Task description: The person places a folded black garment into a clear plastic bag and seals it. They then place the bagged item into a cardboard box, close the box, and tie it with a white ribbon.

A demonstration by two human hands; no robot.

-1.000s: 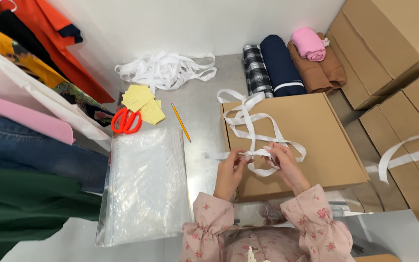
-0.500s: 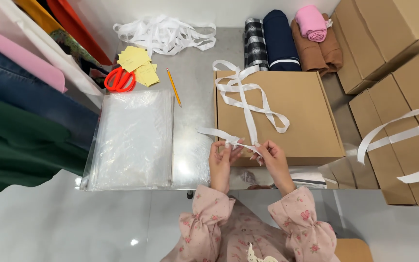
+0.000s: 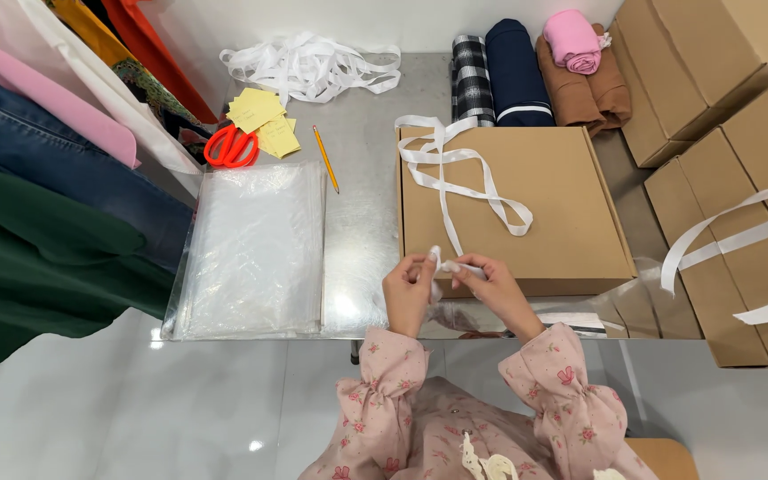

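A flat brown cardboard box (image 3: 535, 191) lies on the steel table (image 3: 362, 222). A white ribbon (image 3: 455, 173) loops loosely across its lid and runs down to my hands. My left hand (image 3: 409, 292) and my right hand (image 3: 495, 289) meet at the box's near left corner, both pinching the ribbon's end between the fingertips. Both wrists are in pink flowered sleeves.
A stack of clear plastic bags (image 3: 255, 249) lies left of the box. Beyond it are a pencil (image 3: 325, 158), red scissors (image 3: 231, 147), yellow notes (image 3: 260, 120), a ribbon pile (image 3: 308, 64) and rolled fabrics (image 3: 526, 71). Hanging clothes (image 3: 37, 196) crowd the left; stacked cartons (image 3: 740, 178) stand on the right.
My hands have drawn closer together at the box's near edge, gathering the ribbon end. The loose tail that stretched to the left is now bunched between my fingers.
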